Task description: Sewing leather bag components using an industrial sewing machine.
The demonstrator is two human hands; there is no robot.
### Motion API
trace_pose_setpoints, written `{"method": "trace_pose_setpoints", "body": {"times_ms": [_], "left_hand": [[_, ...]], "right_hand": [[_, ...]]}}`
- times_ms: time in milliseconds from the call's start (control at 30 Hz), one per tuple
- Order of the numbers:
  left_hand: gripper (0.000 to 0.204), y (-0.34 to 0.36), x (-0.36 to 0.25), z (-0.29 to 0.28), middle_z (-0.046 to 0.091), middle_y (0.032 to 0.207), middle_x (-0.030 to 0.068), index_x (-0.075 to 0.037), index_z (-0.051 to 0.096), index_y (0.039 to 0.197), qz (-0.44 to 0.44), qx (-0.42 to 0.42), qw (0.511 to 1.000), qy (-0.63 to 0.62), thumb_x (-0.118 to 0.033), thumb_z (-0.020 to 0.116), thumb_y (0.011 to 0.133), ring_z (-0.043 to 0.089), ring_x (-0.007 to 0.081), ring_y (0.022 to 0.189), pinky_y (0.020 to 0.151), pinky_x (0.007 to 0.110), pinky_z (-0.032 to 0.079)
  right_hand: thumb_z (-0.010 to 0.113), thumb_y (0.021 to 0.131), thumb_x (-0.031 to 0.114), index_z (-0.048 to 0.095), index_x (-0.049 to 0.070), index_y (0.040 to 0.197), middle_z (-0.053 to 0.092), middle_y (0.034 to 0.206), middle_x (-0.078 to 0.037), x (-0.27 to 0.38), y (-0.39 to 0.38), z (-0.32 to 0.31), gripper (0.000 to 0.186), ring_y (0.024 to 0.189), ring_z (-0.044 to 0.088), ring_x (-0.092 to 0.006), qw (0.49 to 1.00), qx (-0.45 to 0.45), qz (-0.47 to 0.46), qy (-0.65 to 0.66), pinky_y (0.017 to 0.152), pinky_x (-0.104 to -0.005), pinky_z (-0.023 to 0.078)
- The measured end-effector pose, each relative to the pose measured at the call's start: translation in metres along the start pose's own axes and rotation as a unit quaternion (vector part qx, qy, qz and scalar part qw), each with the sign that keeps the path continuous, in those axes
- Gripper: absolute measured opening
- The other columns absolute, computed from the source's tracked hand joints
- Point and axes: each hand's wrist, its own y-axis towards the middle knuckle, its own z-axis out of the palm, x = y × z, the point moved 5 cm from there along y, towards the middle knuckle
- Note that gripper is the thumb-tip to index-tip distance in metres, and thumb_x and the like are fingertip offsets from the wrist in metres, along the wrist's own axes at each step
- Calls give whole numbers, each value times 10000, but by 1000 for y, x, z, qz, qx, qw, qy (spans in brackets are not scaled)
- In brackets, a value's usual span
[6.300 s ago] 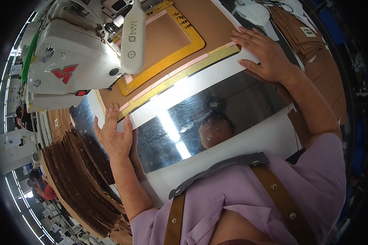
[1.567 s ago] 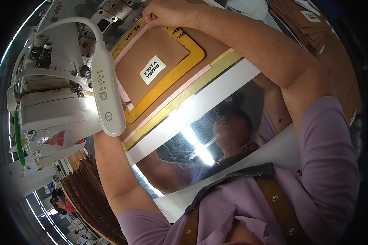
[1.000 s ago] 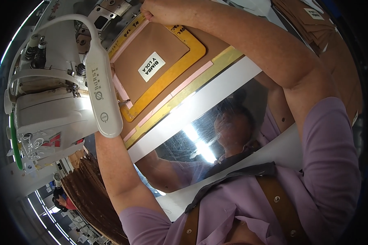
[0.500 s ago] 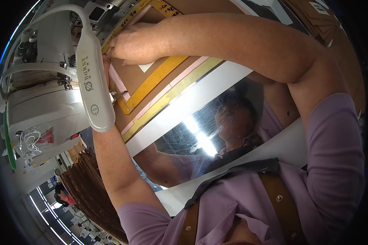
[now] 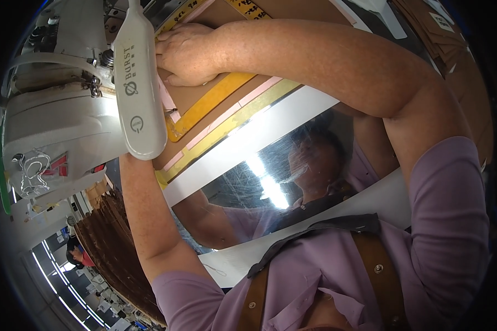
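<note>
My right hand (image 5: 188, 55) lies over the brown panel inside a yellow template frame (image 5: 204, 105), near its left side, fingers bent but apart and partly tucked behind a white lamp (image 5: 141, 99). Nothing shows held in it. A pink strip (image 5: 172, 107) runs beside the frame's inner edge. My left forearm (image 5: 149, 209) reaches up under the lamp; that hand is hidden. Below the frame are a yellow-and-pink edged strip (image 5: 215, 135), a white band (image 5: 199, 174) and a scratched shiny plate (image 5: 215, 218) reflecting me.
A white sewing machine (image 5: 61, 132) fills the left. Dark brown stacked pieces (image 5: 116, 243) lie at lower left, and brown panels with a white label (image 5: 439, 38) at upper right. A co-worker (image 5: 77, 254) is in the far background at left.
My right hand has come down and left from the frame's top edge onto the inner panel, covering the white label seen there earlier. Both arms remain reaching forward.
</note>
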Motion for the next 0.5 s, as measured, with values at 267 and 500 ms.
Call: {"method": "trace_pose_setpoints", "body": {"times_ms": [267, 500], "left_hand": [[373, -53, -12, -34, 708, 1054, 170, -40, 697, 1193, -88, 43, 995, 20, -134, 807, 849, 689, 266, 974, 863, 366, 535], [306, -29, -134, -46, 700, 975, 116, -59, 752, 1150, -197, -19, 980, -28, -146, 797, 860, 678, 227, 898, 867, 325, 515]], "right_hand": [[536, 965, 486, 641, 46, 1353, 477, 1523, -122, 6, 5, 6, 595, 1435, 393, -286, 998, -18, -6, 62, 1177, -466, 322], [537, 963, 487, 624, 71, 1386, 454, 1547, -113, -8, -3, 17, 599, 1452, 375, -272, 999, -53, -1, 0, 1205, -466, 286]]}}
